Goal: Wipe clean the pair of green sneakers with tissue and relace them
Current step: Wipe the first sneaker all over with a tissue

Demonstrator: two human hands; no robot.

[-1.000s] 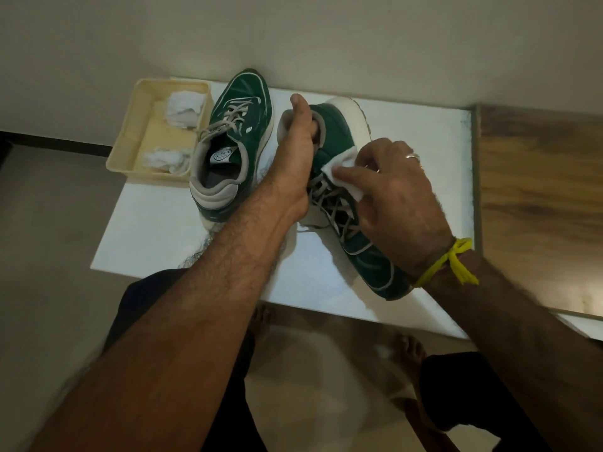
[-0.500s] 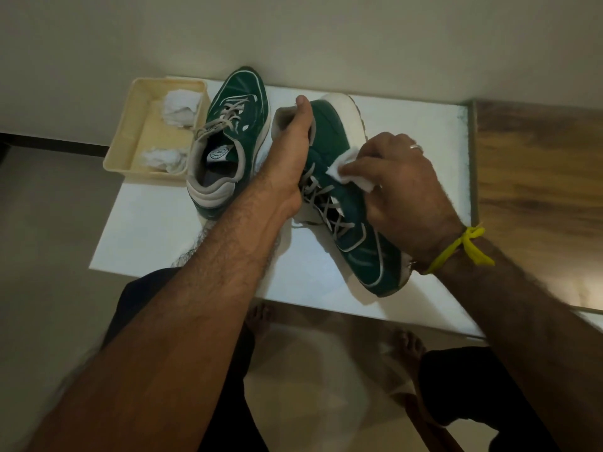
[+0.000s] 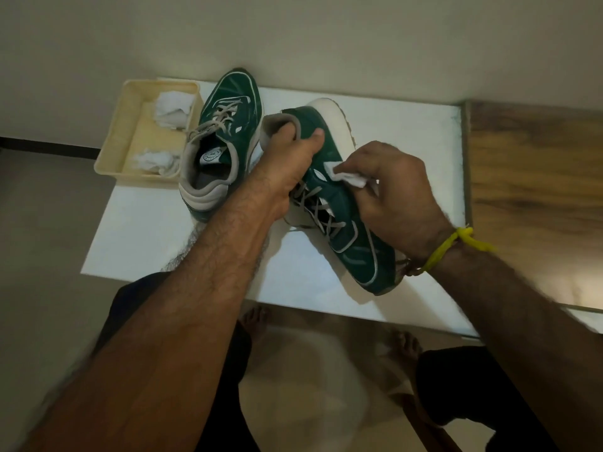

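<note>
Two green sneakers with grey laces are on a white table [image 3: 169,236]. One sneaker [image 3: 225,132] stands flat at the back left, toe pointing away. The second sneaker [image 3: 346,230] is tipped on its side, its white sole turned to the far right and its toe toward me. My left hand [image 3: 287,161] grips its heel collar, fingers inside the opening and thumb on the green side. My right hand [image 3: 391,187] pinches a folded white tissue [image 3: 346,176] and presses it on the green side panel above the laces.
A cream plastic tray [image 3: 120,141] at the table's back left holds two crumpled tissues [image 3: 171,107]. A wooden surface [image 3: 535,197] adjoins the table on the right. A wall runs close behind. My bare feet [image 3: 404,345] show on the floor below the front edge.
The held sneaker has tipped further onto its side, showing more white sole. My left thumb shifted from the heel top onto the green side, and the tissue slid along the panel.
</note>
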